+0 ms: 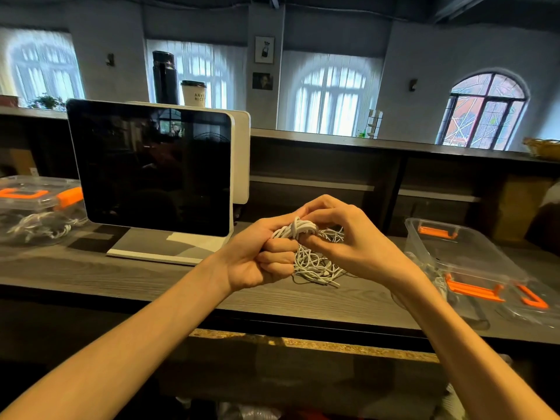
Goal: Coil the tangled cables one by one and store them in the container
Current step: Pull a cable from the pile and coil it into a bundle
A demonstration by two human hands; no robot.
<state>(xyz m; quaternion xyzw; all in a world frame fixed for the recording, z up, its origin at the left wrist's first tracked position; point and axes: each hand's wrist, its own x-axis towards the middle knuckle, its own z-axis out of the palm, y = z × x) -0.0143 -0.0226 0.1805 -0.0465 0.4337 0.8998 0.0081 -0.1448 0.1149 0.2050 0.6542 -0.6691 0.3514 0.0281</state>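
A coiled white cable [298, 229] is gripped in my left hand [260, 257], whose fingers curl tightly round the bundle above the wooden counter. My right hand [348, 234] arches over the coil, its fingertips pinching the cable's loops from the right. Below and between both hands lies a tangled heap of white cables [316, 268] on the counter. A clear plastic container [460, 253] with orange latches stands open to the right, with some white cable showing through its near wall.
A white-framed dark screen [151, 168] on a stand sits left of my hands. A second clear box [36, 207] with orange latches and cables inside stands far left. A clear lid [527, 301] with an orange clip lies at the right edge.
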